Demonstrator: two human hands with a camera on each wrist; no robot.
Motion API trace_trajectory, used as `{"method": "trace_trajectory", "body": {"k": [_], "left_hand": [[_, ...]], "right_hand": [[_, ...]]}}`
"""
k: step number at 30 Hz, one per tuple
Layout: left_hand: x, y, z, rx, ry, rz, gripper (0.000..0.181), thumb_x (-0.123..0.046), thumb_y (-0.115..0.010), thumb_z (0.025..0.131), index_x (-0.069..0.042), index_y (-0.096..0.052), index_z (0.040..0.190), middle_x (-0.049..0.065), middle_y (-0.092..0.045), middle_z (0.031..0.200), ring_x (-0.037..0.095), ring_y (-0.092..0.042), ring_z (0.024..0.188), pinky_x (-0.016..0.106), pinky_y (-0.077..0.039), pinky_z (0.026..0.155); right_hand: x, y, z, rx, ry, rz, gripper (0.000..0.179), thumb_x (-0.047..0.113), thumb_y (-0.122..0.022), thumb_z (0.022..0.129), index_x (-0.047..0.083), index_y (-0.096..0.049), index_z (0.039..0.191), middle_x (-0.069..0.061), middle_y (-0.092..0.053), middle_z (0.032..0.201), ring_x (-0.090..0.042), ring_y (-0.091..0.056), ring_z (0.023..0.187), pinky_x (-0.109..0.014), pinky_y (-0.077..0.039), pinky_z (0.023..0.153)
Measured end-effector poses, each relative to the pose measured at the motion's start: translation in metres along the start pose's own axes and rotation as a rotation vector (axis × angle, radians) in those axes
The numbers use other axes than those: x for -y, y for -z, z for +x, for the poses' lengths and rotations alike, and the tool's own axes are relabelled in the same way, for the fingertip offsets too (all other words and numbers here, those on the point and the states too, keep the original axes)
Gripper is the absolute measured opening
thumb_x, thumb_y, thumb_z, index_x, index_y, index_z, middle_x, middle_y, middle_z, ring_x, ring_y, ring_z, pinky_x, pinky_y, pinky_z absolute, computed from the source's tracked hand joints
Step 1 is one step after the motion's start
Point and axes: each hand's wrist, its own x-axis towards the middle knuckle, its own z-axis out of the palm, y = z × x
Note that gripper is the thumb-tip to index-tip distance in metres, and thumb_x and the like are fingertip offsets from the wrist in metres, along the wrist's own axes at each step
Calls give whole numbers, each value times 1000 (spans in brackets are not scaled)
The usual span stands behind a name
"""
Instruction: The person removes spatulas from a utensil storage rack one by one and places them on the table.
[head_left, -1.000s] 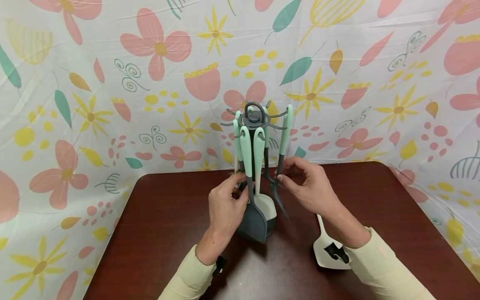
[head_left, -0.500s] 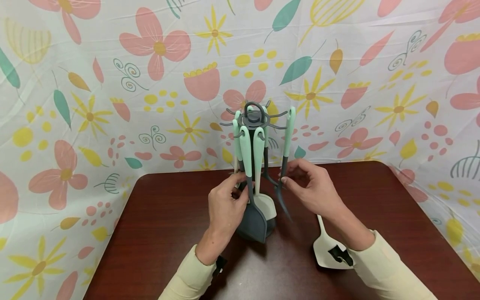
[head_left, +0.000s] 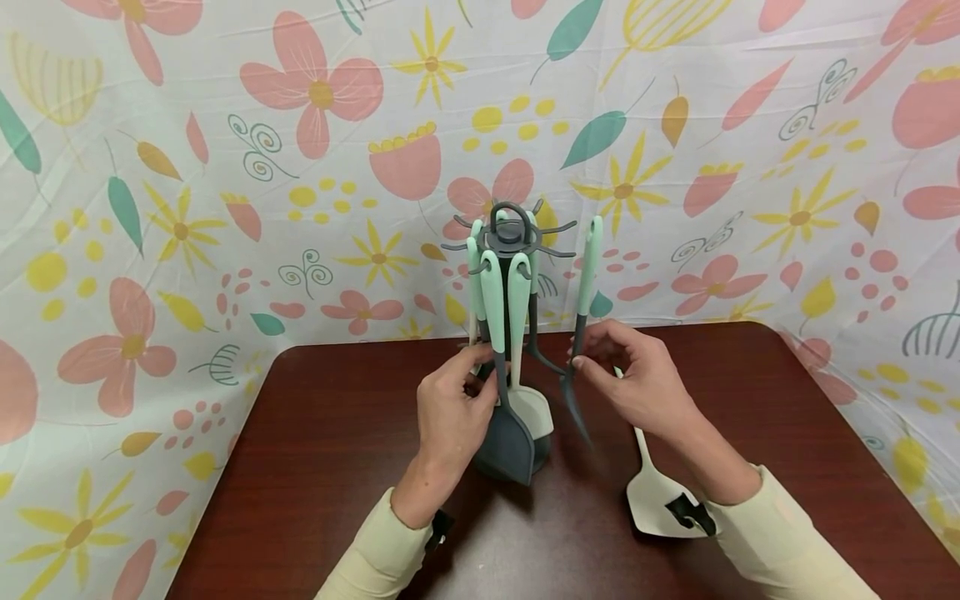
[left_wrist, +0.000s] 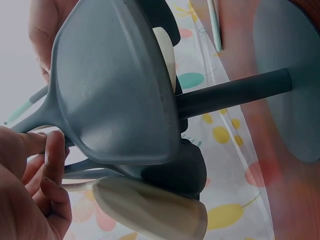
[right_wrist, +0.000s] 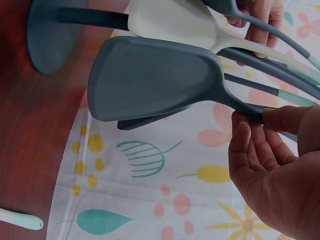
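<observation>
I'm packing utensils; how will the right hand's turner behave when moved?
The turner looks fairly stiff, its shaft unbent in the right hand. It may swivel, being pinched at the narrow shaft. Its broad blade probably discourages rolling.

The spatula [right_wrist: 157, 77] is grey and mint, the cloth [head_left: 217, 75] floral.

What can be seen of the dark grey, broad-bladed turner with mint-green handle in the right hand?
The turner has a wide, smooth blade with rounded corners, a slim dark grey neck and a mint-green handle with a hole near its end. Its dark part looks like matte silicone or plastic. It is held blade down, slightly tilted, to the right of the dark grey utensil rack and not hooked on it. The bare right hand pinches its neck between thumb and fingers.
</observation>
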Motion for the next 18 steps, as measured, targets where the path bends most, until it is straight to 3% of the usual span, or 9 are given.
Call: {"method": "trace_trajectory", "body": {"k": [9, 18], "left_hand": [[0, 0, 0, -1, -2, -4, 16, -16, -78, 99, -17, -78, 115, -3, -80, 106, 7, -68, 64, 20, -56, 60], [-1, 1, 0, 5, 4, 1, 17, -16, -78, 99, -17, -78, 116, -3, -80, 107, 7, -69, 65, 20, -57, 61]], "right_hand": [[-4, 4, -2, -10, -11, 30, 20, -4, -77, 94, 9, -72, 108, -8, -77, 95, -15, -72, 78, -20, -56, 73], [-5, 7, -6, -29, -37, 2, 19, -4, -78, 93, 9, -71, 106, -10, -77, 97, -19, -75, 84, -19, -56, 70]]}}
